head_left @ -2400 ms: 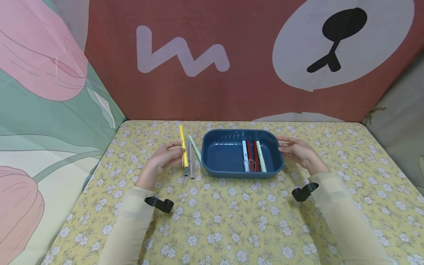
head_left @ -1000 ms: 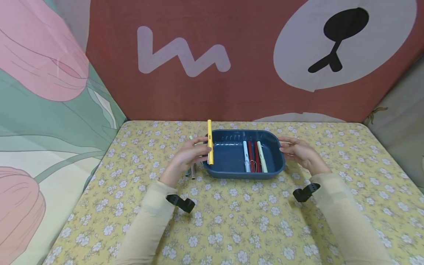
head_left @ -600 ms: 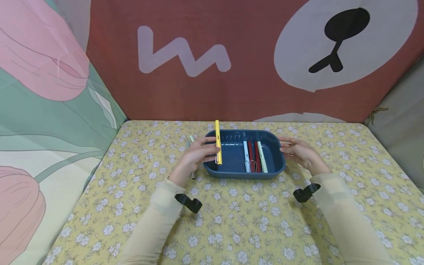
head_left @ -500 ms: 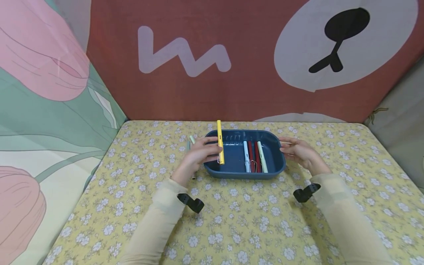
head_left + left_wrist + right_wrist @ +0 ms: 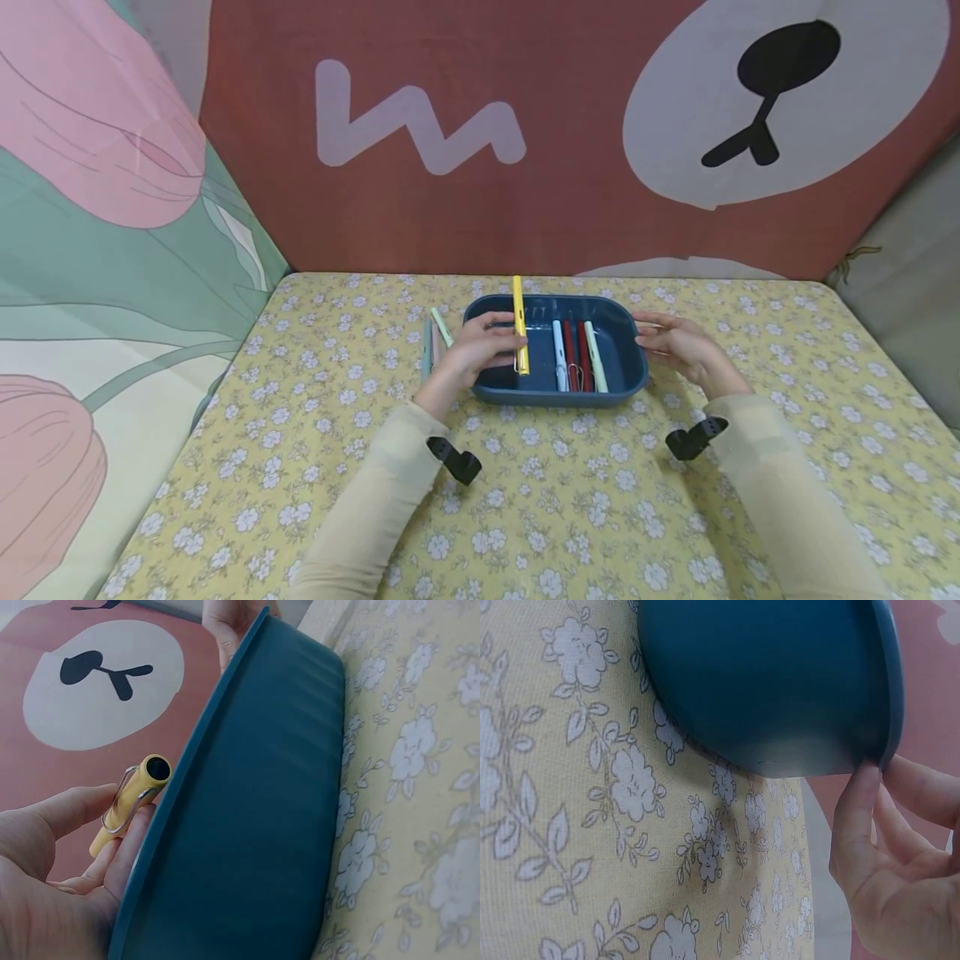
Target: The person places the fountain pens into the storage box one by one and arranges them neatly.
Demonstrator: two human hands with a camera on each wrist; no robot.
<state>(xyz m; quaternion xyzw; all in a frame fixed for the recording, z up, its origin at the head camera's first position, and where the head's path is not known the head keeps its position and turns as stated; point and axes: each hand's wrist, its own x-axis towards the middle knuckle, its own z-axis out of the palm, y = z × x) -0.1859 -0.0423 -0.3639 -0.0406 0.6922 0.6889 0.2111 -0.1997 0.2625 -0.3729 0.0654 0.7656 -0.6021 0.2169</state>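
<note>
My left hand pinches a yellow pen with a wire clip, over the left half of a dark blue tray. In the left wrist view the pen lies between thumb and fingers, beside the tray's rim. My right hand holds the tray's right end; the right wrist view has its thumb and finger at the rim. Inside the tray, right of the yellow pen, lie a light blue pen, two dark red pens and a pale green pen, side by side.
Left of the tray, partly behind my left hand, lie a pale green pen, a mauve pen and a grey-green pen. A yellow flowered cloth covers the table. A red printed curtain stands behind it.
My left hand has carried the yellow pen rightward, from beside the loose pens to over the tray's left half. My right hand stays at the tray's right end.
</note>
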